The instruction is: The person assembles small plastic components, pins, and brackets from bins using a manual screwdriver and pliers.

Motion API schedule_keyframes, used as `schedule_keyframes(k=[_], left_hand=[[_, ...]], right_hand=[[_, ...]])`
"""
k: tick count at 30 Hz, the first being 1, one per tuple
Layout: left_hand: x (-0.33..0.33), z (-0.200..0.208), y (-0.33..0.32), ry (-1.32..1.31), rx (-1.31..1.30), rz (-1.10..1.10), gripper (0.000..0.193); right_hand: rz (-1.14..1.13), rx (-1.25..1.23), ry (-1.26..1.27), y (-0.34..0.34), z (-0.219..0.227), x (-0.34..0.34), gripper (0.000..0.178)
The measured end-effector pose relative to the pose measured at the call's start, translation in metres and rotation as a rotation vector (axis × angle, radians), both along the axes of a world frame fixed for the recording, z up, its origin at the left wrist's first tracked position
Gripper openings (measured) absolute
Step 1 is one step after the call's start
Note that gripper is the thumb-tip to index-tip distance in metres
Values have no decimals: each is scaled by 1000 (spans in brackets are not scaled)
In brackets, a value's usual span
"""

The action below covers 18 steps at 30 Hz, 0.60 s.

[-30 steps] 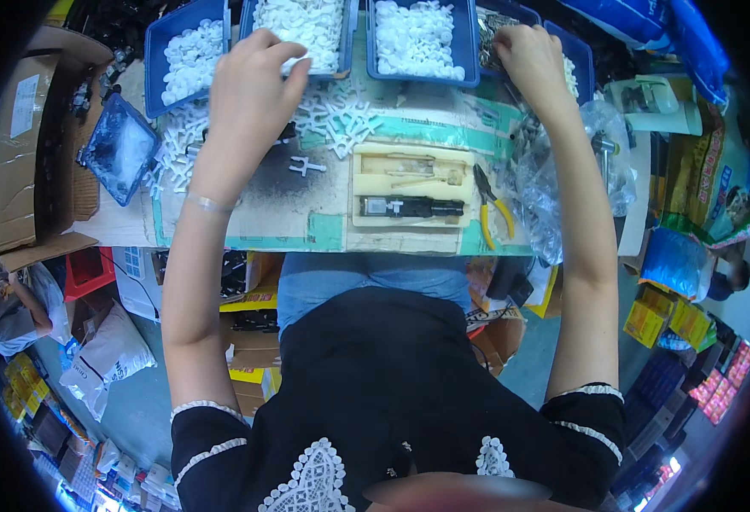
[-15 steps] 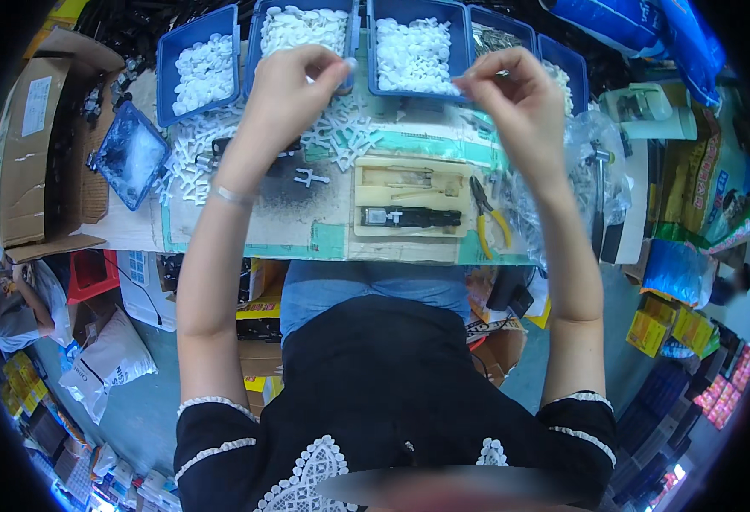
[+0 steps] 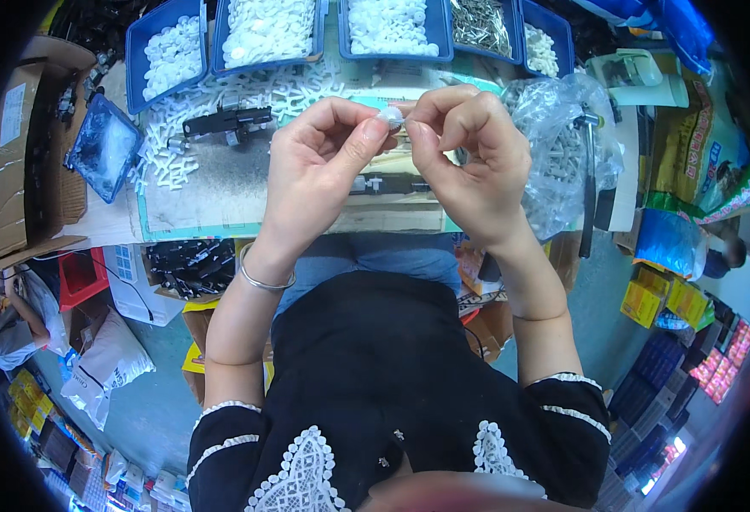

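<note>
Over the middle of the table my two hands meet at the fingertips. My left hand (image 3: 322, 162) pinches a small white round plastic piece (image 3: 391, 115) between thumb and forefinger. Thumb and forefinger of my right hand (image 3: 481, 154) are closed right beside that piece; what they grip is too small to make out. Below and behind the hands lies a cream fixture block (image 3: 396, 220) with a black part (image 3: 383, 183) in it, both partly covered by my hands. A black mechanical part (image 3: 228, 122) lies left of my left hand, among white Y-shaped plastic pieces (image 3: 172, 169).
Along the far edge stand blue bins (image 3: 221, 60) of white round pieces, a bin of metal pins (image 3: 481, 26) and a bin of small cream pieces (image 3: 541, 51). A clear plastic bag (image 3: 554, 154) and a hammer (image 3: 588, 171) lie at right. A cardboard box (image 3: 16, 171) stands left.
Both hands have come back from the bins and drawn together over the table's middle. The white round piece has come with my left hand.
</note>
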<state>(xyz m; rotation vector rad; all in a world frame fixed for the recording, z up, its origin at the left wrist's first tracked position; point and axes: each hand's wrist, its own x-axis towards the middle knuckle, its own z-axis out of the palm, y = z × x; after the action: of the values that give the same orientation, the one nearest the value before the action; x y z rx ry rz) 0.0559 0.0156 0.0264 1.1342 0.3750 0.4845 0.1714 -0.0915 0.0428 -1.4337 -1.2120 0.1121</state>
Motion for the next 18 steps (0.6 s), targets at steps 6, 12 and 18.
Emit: schedule_keyframes(k=[6, 12, 18], left_hand=[[-7, -8, -16, 89, 380, 183, 12], [-18, -20, -20, -171, 146, 108, 13], [-40, -18, -23, -118, 1006, 133, 22]], right_hand=[[-58, -133, -445, -5, 6, -10, 21], [47, -183, 417, -17, -1, -16, 9], [188, -379, 163, -45, -11, -17, 14]])
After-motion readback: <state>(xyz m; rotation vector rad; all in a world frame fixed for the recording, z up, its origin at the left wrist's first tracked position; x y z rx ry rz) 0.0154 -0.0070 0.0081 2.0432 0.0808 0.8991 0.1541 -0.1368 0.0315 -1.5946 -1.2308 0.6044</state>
